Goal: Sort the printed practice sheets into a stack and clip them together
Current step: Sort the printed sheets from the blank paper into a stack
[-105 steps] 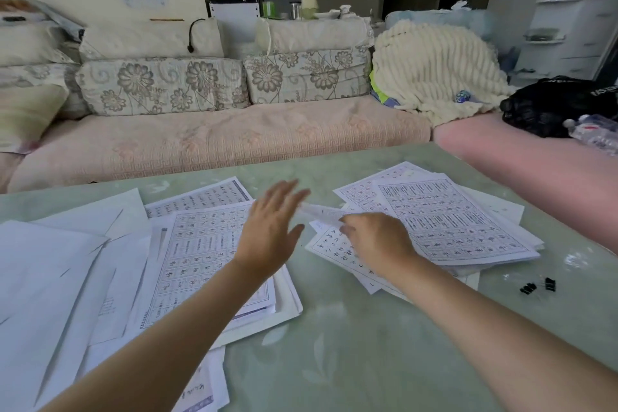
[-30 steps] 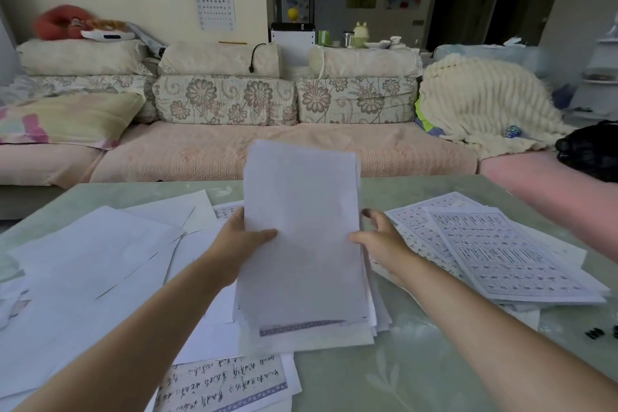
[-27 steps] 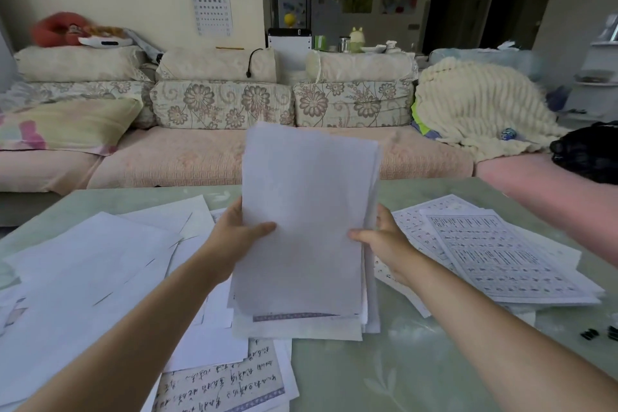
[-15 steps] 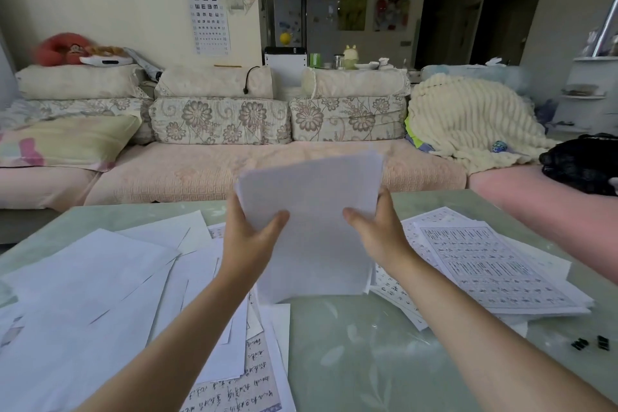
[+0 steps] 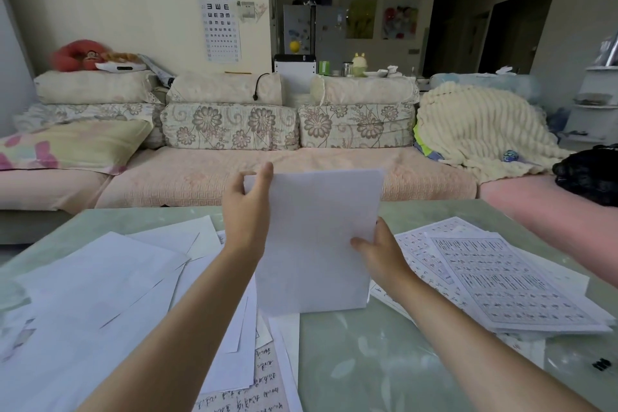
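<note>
Both grips, left hand [image 5: 247, 211] and right hand [image 5: 381, 252], tight on a rectangular stack [image 5: 317, 237] of smooth white sheets.

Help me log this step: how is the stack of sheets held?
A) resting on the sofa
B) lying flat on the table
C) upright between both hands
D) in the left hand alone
C: the stack stands upright, the left hand gripping its left edge, the right hand its right.

A pale green table [image 5: 384, 361] is set before a pink-covered sofa [image 5: 267, 177]. Floral cushions [image 5: 230, 125] are lined along its back, a cream knitted blanket [image 5: 481, 127] is heaped at its right end, and an eye chart [image 5: 217, 3] is hung on the wall behind.
</note>
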Motion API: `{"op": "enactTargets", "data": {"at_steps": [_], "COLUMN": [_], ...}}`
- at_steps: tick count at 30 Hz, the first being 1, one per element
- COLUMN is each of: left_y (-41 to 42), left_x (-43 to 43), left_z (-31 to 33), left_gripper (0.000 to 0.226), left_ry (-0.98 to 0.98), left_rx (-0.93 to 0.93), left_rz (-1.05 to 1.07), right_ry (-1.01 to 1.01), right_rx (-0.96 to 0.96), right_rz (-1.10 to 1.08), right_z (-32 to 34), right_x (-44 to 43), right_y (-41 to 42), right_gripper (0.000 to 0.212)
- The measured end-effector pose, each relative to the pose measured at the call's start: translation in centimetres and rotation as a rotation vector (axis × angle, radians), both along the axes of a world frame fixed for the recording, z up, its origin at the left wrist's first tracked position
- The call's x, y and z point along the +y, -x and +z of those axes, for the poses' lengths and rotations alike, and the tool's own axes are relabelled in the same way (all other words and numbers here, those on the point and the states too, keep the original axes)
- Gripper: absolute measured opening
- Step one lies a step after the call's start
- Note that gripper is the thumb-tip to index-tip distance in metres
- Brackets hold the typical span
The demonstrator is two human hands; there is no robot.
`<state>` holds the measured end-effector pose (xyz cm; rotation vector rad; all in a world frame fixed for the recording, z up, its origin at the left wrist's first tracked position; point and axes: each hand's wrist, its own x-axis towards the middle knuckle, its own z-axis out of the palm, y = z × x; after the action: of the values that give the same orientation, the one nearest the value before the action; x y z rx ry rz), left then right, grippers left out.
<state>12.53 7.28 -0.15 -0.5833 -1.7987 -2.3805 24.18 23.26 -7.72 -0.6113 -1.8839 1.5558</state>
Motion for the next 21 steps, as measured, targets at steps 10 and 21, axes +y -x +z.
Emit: {"op": "enactTargets", "data": {"at_steps": [10,21], "left_y": [0.0,-0.6], "left_x": [-0.2,0.5], "left_z": [-3.3,-6.0], "left_gripper": [0.017,0.023], "left_ry": [0.11,0.105], "left_rx": [0.097,0.018], "left_rz": [-0.016,-0.289], "right_ry": [-0.109,-0.201], "right_rx": [-0.093,-0.025], "right_rz": [-0.039,-0.192], "right_z": [-1.2,-0.5], "right_x": [0.4,1.9], "right_y": [-0.1,-1.5], "right_gripper": [0.031,0.015]}}
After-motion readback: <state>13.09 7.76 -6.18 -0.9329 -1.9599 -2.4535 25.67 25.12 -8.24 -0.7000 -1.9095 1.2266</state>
